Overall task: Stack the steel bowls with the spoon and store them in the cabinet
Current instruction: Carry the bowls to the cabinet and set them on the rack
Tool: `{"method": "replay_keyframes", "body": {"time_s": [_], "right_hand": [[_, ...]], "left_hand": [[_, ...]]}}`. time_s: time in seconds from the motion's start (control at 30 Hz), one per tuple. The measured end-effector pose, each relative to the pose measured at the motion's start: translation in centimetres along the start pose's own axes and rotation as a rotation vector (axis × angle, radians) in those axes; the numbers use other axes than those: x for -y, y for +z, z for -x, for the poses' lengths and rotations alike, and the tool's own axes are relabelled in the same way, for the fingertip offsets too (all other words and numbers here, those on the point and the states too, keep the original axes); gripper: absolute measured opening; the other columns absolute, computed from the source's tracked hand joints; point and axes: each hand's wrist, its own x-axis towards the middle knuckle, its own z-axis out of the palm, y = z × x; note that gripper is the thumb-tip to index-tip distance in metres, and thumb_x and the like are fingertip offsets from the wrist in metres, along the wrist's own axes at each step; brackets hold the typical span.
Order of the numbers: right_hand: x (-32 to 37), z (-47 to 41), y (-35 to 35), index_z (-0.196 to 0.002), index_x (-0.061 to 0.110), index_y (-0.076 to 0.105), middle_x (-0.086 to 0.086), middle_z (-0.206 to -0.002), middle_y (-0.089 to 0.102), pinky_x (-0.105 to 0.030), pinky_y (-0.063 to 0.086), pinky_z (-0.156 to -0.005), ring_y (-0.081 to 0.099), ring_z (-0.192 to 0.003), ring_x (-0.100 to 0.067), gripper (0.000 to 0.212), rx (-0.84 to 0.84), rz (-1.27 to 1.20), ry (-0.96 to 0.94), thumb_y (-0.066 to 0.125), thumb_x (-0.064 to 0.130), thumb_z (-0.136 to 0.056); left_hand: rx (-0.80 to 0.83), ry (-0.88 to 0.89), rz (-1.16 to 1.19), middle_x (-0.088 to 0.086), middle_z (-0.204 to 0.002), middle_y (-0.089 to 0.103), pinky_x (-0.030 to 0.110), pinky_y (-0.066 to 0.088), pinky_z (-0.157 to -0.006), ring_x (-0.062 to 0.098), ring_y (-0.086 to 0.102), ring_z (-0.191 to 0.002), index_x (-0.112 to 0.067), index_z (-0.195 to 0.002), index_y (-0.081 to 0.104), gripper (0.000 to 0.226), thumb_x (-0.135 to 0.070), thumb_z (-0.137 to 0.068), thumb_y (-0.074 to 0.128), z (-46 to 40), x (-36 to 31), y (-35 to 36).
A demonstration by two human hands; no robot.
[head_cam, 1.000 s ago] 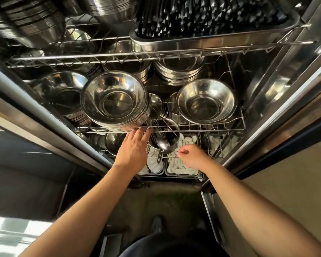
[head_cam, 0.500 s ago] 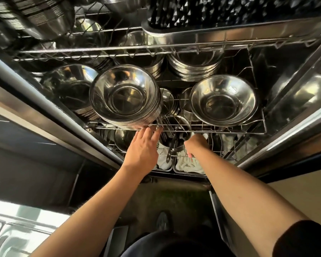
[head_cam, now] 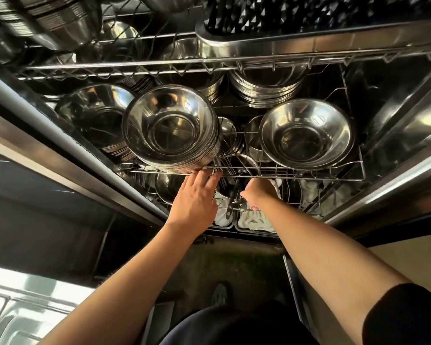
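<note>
A tall stack of steel bowls (head_cam: 169,128) stands on the middle wire rack (head_cam: 309,177) of the open cabinet. My left hand (head_cam: 195,197) reaches up with flat fingers that touch the stack's lower front edge at the rack's front wire. Below that rack a smaller steel bowl (head_cam: 224,191) holds a spoon (head_cam: 233,204), whose handle hangs out toward me. My right hand (head_cam: 259,192) reaches into this lower shelf just right of the spoon. Its fingers are hidden under the rack, so its grip is unclear.
A single wide bowl (head_cam: 306,134) sits right of the stack and another bowl stack (head_cam: 95,115) left of it. More stacks (head_cam: 266,88) fill the back. White cloths in trays (head_cam: 255,220) lie on the lower shelf. A tray of dark utensils (head_cam: 296,36) rests above.
My right hand has pushed deeper under the middle rack, past the spoon. My left hand stays at the stack's front edge. The view has moved closer to the cabinet.
</note>
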Motion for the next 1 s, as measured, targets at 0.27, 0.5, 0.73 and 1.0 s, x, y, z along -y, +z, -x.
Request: {"method": "replay_keyframes", "body": {"time_s": [0.27, 0.5, 0.73, 1.0], "right_hand": [[-1.1, 1.3, -0.8, -0.105, 0.005, 0.069, -0.008, -0.073, 0.069, -0.039, 0.062, -0.066, 0.067, -0.06, -0.026, 0.033, 0.104, -0.016, -0.15, 0.058, 0.034, -0.093], [-2.7, 5.2, -4.3, -0.117, 0.023, 0.064, 0.0, -0.105, 0.067, -0.028, 0.048, -0.067, 0.063, -0.085, -0.016, 0.032, 0.1, 0.084, -0.278, 0.058, 0.044, -0.094], [-4.6, 12.4, -11.1, -0.119, 0.027, 0.065, 0.004, -0.1, 0.072, -0.04, 0.058, -0.078, 0.068, -0.085, -0.014, 0.038, -0.142, 0.195, -0.373, 0.058, 0.053, -0.092], [-5.2, 14.6, -16.7, -0.142, 0.027, 0.046, 0.002, -0.141, 0.047, -0.04, 0.045, -0.1, 0.045, -0.132, -0.02, 0.071, -0.456, 0.174, -0.338, 0.073, 0.053, -0.081]], "left_hand": [[0.036, 0.025, 0.012, 0.006, -0.145, 0.045, 0.041, 0.037, -0.112, 0.026, 0.035, -0.136, -0.021, -0.152, 0.031, 0.071, -0.03, -0.089, 0.062, -0.2, 0.2, -0.7], [0.139, 0.005, -0.029, 0.003, -0.155, 0.036, 0.04, 0.047, -0.104, 0.026, 0.027, -0.146, -0.022, -0.155, 0.022, 0.078, -0.049, -0.091, 0.057, -0.4, -0.4, -2.0], [0.103, 0.083, 0.007, 0.004, -0.128, 0.06, 0.042, 0.056, -0.082, 0.029, 0.055, -0.121, -0.022, -0.139, 0.042, 0.063, -0.057, -0.089, 0.056, -2.3, -3.1, -4.5], [-0.046, 0.319, 0.081, 0.003, -0.141, 0.049, 0.041, 0.046, -0.103, 0.026, 0.046, -0.129, -0.022, -0.145, 0.038, 0.074, -0.062, -0.086, 0.056, -7.3, -6.8, -4.8]]}}
